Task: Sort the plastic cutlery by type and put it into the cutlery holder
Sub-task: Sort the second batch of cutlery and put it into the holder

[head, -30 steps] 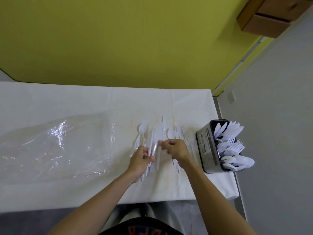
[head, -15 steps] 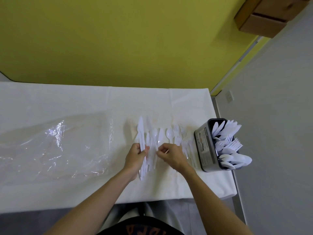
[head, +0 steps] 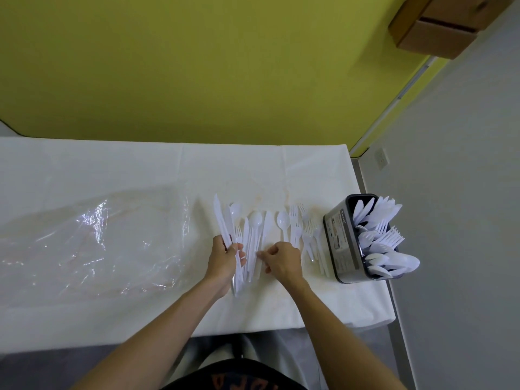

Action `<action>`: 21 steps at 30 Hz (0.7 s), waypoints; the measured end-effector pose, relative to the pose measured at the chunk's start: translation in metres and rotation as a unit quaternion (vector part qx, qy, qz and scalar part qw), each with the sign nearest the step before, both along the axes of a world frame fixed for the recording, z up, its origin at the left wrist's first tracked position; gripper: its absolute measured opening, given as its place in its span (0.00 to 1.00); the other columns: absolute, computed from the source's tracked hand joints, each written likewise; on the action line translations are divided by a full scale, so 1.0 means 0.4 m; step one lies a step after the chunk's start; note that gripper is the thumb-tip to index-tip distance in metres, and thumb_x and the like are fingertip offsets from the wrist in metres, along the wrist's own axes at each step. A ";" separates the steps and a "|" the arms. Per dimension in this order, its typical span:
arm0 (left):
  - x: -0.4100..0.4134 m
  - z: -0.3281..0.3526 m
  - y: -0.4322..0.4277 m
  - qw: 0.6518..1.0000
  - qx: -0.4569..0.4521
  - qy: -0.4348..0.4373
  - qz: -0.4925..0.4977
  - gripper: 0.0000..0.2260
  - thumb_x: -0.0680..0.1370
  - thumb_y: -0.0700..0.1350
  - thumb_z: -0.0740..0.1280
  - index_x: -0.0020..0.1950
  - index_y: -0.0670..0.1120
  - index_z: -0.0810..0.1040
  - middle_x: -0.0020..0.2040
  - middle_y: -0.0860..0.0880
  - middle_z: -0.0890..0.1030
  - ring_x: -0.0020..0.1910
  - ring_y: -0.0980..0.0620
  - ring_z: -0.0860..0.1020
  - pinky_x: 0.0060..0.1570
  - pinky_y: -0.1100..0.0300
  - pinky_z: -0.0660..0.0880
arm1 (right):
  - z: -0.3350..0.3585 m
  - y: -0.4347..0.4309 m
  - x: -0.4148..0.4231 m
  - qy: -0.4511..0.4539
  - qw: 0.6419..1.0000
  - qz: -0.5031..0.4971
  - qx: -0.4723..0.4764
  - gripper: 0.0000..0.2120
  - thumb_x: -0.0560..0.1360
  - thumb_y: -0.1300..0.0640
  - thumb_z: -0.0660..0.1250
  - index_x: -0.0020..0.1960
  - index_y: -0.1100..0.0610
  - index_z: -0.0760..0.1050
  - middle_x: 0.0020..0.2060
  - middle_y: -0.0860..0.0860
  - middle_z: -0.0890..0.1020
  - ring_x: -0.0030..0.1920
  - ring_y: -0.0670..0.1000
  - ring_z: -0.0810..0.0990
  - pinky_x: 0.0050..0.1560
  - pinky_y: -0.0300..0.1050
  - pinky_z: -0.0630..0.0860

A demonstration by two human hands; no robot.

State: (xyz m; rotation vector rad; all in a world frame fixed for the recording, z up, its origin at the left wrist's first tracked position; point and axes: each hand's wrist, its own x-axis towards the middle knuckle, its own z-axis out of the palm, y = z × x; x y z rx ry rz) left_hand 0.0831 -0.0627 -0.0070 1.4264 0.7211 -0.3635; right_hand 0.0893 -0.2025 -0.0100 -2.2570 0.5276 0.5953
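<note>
Left of my left grip (head: 225,256): the crumpled clear plastic bag (head: 92,240) covers the worktop (head: 140,164), close beside the grip.
Between my grips: a narrow gap crowded with loose spoons and knives (head: 254,235) lying flat; the right grip (head: 281,258) sits just past them.
Right of my right grip: a row of forks (head: 305,232) lies on the cloth, running up to the cutlery holder (head: 342,240).
Far right: the holder stands at the worktop's right edge, handles and tines fanning out over its rim.
Ahead of both grips: bare white cloth up to the yellow wall (head: 197,66).
Towards me: clear cloth strip, then the worktop's near edge.
</note>
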 end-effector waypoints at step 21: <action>-0.031 0.025 -0.003 0.987 -0.020 -0.016 -0.160 0.07 0.81 0.39 0.61 0.59 0.41 0.73 0.43 0.50 0.83 0.39 0.54 0.79 0.39 0.64 0.74 | 0.065 -0.024 0.013 -0.034 0.961 -0.093 0.258 0.07 0.74 0.54 0.73 0.39 0.57 0.83 0.29 0.43 0.80 0.27 0.41 0.72 0.27 0.35 0.66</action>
